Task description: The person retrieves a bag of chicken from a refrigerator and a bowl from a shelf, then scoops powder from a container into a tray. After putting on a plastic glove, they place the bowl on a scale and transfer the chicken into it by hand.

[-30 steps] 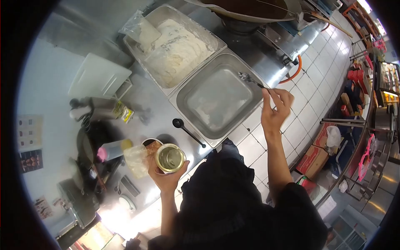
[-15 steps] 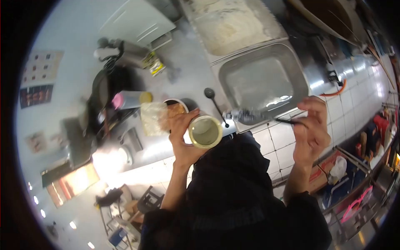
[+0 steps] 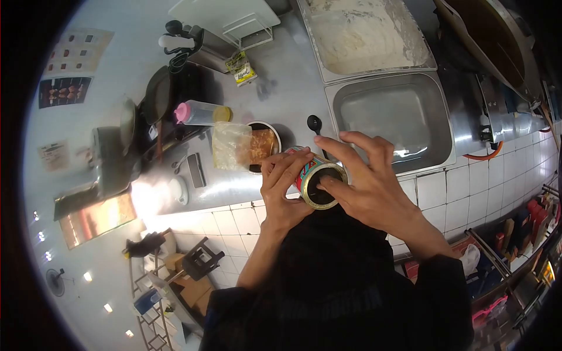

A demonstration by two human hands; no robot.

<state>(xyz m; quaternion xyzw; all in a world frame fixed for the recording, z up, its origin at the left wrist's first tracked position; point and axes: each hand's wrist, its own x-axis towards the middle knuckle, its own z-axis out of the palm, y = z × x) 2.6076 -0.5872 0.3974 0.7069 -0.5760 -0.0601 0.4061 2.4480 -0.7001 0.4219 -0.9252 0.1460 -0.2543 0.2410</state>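
My left hand (image 3: 284,190) is wrapped round an opened can (image 3: 325,186) with a red and teal label, its mouth turned toward me. Over the can's rim is my right hand (image 3: 374,187), two fingers stretched out and its other fingertips at the dark opening. What they grip is hidden there. Just beyond the can lies a black spoon (image 3: 314,123). A round container (image 3: 270,130) stands near my left fingers, with a plastic bag (image 3: 230,146) and a brown piece (image 3: 261,146) over it.
Behind the can are an empty steel basin (image 3: 389,117) and a tray of pale flour-like powder (image 3: 363,38). A pink-capped bottle (image 3: 202,113), a yellow packet (image 3: 241,69) and a phone-like dark object (image 3: 196,169) lie to the left. A large pan (image 3: 497,44) is at the upper right.
My right hand has moved left to the can's mouth. The dark-handled utensil with a shiny end that it held is out of sight. The can has tilted, and the view has shifted.
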